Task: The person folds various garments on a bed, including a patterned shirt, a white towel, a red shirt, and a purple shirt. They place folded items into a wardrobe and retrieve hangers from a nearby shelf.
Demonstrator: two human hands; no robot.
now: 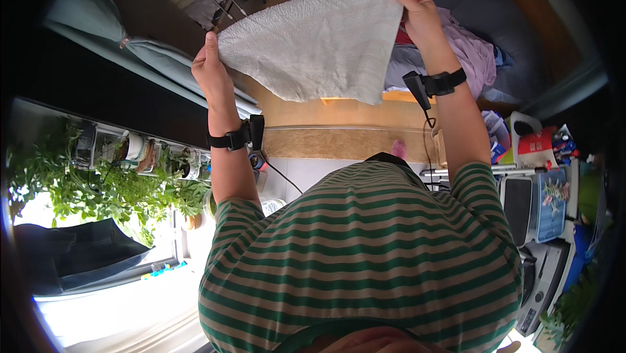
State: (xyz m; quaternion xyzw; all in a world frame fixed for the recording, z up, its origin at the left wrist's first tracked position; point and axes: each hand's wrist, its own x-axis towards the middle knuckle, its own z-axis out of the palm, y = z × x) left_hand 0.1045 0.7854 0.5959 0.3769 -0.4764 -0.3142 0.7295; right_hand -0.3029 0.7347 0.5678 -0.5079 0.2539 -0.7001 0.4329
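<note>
A white terry towel [313, 42] is stretched out in the air between my two hands, its near edge hanging down. My left hand [212, 67] pinches its left corner, thumb up. At the upper right, my right hand [415, 8] grips the other corner between thumb and fingers. Each wrist wears a black strap with a small device and a cable. Beyond the towel, on the right, lies a pile of clothes with a pink garment [472, 55] on a bed with a dark grey cover [503, 59], partly hidden by my right arm.
Green potted plants [122, 172] line the window on the left, beside a tied-back pale curtain [93, 11]. On the right, shelves hold a blue plastic box [552, 206], a red package [535, 147] and other items. A wooden floor strip [323, 143] crosses in front of me.
</note>
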